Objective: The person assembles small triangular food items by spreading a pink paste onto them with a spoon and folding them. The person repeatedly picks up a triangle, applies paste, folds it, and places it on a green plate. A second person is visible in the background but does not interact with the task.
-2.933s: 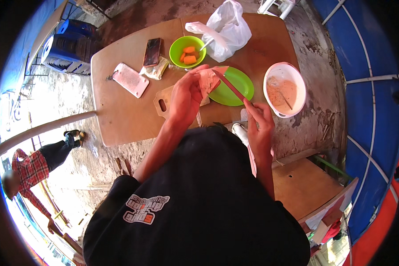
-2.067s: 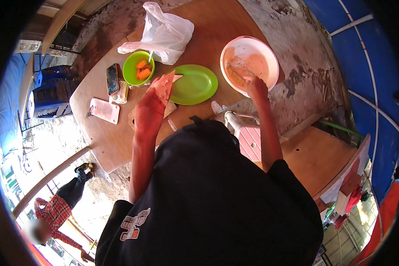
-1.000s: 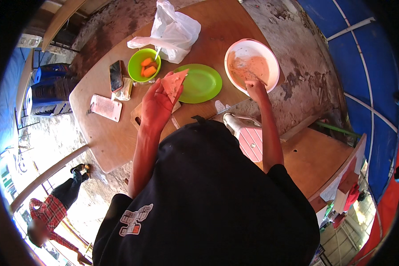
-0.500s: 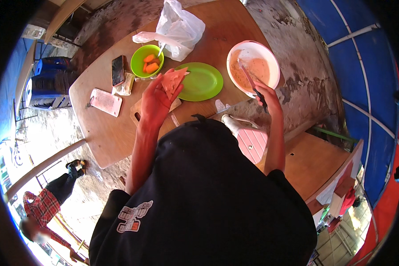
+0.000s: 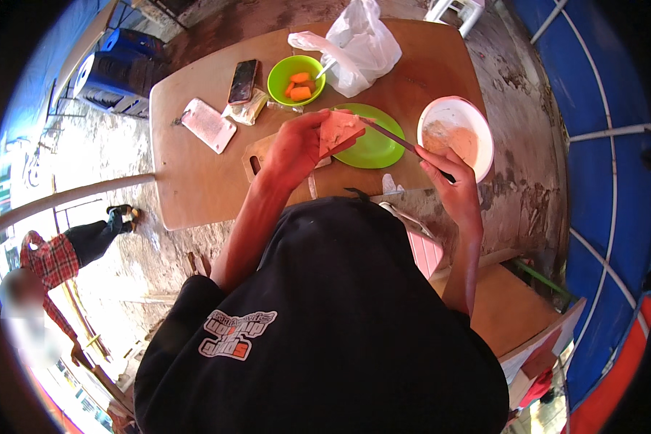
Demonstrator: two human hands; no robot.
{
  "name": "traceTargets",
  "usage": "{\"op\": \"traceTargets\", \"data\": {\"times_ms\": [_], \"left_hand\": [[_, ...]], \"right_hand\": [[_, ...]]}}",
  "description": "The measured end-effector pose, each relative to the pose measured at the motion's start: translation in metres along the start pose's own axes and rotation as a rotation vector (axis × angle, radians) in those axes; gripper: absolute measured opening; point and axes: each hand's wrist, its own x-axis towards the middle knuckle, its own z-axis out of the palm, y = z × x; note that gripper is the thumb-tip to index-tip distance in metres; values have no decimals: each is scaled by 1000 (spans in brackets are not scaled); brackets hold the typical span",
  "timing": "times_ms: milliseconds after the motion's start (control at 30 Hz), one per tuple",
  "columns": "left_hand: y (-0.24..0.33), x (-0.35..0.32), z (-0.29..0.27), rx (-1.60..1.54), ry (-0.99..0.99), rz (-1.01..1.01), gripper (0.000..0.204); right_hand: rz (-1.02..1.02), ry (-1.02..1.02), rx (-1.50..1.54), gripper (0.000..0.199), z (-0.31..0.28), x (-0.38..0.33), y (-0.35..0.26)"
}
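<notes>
The left hand (image 5: 296, 150) grips a flat pink piece (image 5: 340, 132) by its left side, up over the table (image 5: 210, 195), by the left side of the green plate (image 5: 382, 148). The right hand (image 5: 453, 177) has its fingers closed around a knife (image 5: 392, 137), with the tip at the piece's far right corner. A white tub (image 5: 448, 109) of pink mix sits right of the plate. Far left of it are a green bowl (image 5: 273, 83) with orange chunks (image 5: 301, 93) and, just beside, a white bag (image 5: 367, 54).

The knife blade (image 5: 392, 137) looks like metal; the green plate (image 5: 376, 150) and green bowl (image 5: 275, 84), glossy plastic; the bag (image 5: 370, 54), thin crinkled plastic; the shirt (image 5: 340, 304), matt cloth; the table (image 5: 206, 177), smooth wood.
</notes>
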Motion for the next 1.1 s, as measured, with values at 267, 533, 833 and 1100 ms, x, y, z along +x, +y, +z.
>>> {"op": "traceTargets", "data": {"times_ms": [267, 533, 833, 1100], "left_hand": [[2, -12, 3, -91, -45, 16, 39], [-3, -7, -8, -116, -59, 90, 42], [-14, 1, -20, -106, 30, 48, 42], [-13, 6, -23, -90, 89, 78, 42]], "right_hand": [[-190, 127, -187, 29, 3, 0, 1], [8, 239, -76, 25, -38, -15, 74], [465, 265, -556, 24, -8, 4, 219], [348, 333, -486, 21, 5, 13, 219]]}}
